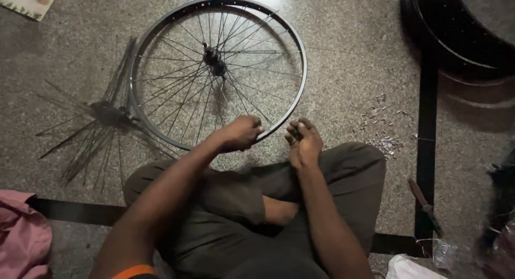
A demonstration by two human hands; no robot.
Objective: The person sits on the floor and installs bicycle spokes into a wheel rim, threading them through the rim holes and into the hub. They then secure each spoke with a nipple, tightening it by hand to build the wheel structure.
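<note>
Head view, looking down at a person seated cross-legged on a speckled stone floor (348, 53). A bicycle wheel (217, 70) lies flat on the floor just beyond the knees, its dark rim facing up, thin spokes fanning from the hub (213, 58) at its centre. Lying flat, the wheel stays steady and every spoke end along the rim is within reach.

The left hand (241, 133) is curled closed at the near edge of the wheel, fingers bunched where the spokes meet the rim. It looks pinched on a spoke end or a small fitting there; which one is too small to tell. The right hand (303, 142) hovers just right of that spot, off the wheel, fingers bent loosely inward. Whether it holds anything cannot be told.

Left of the wheel, touching its rim, lies a bundle of loose spokes (99, 126), splayed out like a fan. Right of the wheel, well apart, a scatter of small silvery nipples (383, 134) sits on the floor, close to the right hand's side for easy picking. Further right of the wheel, near the dark floor strip, lies a screwdriver (425, 204). Beyond it, at the top right, part of a tyre (456, 37) shows. A pink cloth (21, 233) lies at the lower left, far from the wheel.
</note>
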